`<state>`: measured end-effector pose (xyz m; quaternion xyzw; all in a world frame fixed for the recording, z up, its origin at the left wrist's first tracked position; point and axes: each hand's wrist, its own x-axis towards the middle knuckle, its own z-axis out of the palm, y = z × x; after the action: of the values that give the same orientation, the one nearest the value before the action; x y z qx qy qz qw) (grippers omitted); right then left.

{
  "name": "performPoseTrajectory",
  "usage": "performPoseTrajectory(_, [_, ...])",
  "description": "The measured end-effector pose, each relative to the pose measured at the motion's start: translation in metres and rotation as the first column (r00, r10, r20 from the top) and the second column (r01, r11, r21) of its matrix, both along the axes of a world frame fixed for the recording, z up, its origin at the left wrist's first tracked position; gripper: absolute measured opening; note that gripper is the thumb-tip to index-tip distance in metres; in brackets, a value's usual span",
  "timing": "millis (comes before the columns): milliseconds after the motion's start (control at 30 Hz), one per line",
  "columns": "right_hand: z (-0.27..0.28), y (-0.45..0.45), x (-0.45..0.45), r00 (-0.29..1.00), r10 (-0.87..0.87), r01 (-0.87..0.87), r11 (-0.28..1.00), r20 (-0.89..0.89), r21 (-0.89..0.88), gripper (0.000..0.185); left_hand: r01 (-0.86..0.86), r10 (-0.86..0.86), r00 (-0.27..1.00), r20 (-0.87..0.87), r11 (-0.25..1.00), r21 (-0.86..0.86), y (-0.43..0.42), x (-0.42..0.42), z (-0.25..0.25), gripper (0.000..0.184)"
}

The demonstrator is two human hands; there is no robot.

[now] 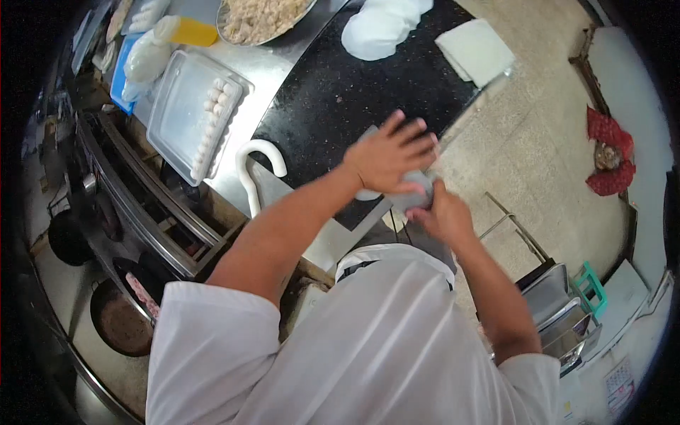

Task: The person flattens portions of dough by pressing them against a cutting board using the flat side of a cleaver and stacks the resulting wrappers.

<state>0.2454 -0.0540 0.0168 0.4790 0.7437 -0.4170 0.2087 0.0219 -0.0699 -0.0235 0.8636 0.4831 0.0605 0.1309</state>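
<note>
My left hand (391, 154) is over the edge of the black worktop (304, 92), palm down, its fingers spread and its thumb beside a round greyish thing (412, 191). My right hand (451, 214) grips that round thing from the right; blur hides what kind it is. Partly under my left hand is a small white dough round (367, 195). A white dough rope (249, 166) curves over the steel and black surfaces to the left. Farther up the worktop lie overlapping white dough wrappers (382, 30) and a folded white cloth (476, 51).
A plastic tray (180, 117) holds a row of small dough pieces (212, 117). Behind it are a bowl of filling (263, 18) and a yellow bottle (191, 32). A stove with pans (122, 316) stands left; a metal rack (556, 297) stands right.
</note>
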Motion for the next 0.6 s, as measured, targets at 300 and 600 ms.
performPoseTrajectory(300, [-0.021,-0.022,0.02,0.97,0.045,-0.055,0.998,-0.238,-0.038,0.075,-0.055,0.055,0.993,0.1,0.998,0.0,-0.028,0.001,-0.012,0.07])
performPoseTrajectory(600, [-0.011,0.058,-0.013,0.99,0.097,-0.087,0.991,-0.098,0.103,0.073,-0.127,0.126,0.992,0.011,0.987,0.1,0.045,-0.013,-0.008,0.069])
